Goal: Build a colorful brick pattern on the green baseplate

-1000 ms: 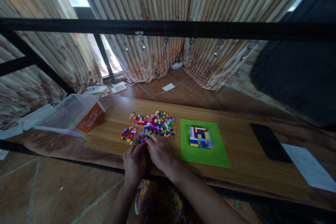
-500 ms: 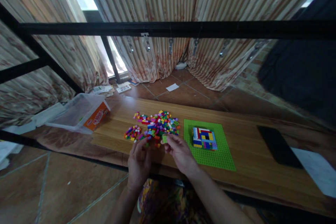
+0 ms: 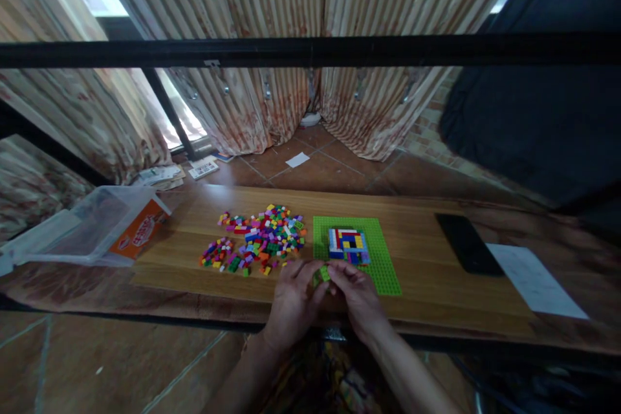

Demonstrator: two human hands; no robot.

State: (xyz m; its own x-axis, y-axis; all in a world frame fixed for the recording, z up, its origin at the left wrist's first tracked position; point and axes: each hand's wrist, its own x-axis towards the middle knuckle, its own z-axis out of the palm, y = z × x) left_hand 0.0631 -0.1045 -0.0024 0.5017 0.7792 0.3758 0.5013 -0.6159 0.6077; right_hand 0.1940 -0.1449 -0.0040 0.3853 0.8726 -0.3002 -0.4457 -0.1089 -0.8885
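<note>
My left hand (image 3: 295, 301) and my right hand (image 3: 358, 294) meet at the front edge of the green baseplate (image 3: 383, 259). Between their fingertips is a light green toy brick (image 3: 324, 273), gripped from both sides; whether it is one piece or two, I cannot tell. Just beyond my right hand, a low square build of blue, white, red and yellow bricks (image 3: 348, 246) stands on the baseplate, with an opening in its middle. Left of the baseplate lies a loose pile of coloured bricks (image 3: 272, 233), with a smaller cluster (image 3: 217, 251) beside it.
A clear plastic bin (image 3: 99, 223) with an orange label lies at the left end of the wooden board (image 3: 417, 310). To the right are a black flat panel (image 3: 468, 242) and a white sheet (image 3: 536, 278). A black rail (image 3: 272, 53) crosses in front of the curtains.
Both hands have come together over the baseplate's near edge, away from the pile. My left hand now touches the green brick that only my right hand held before. The view has swung right.
</note>
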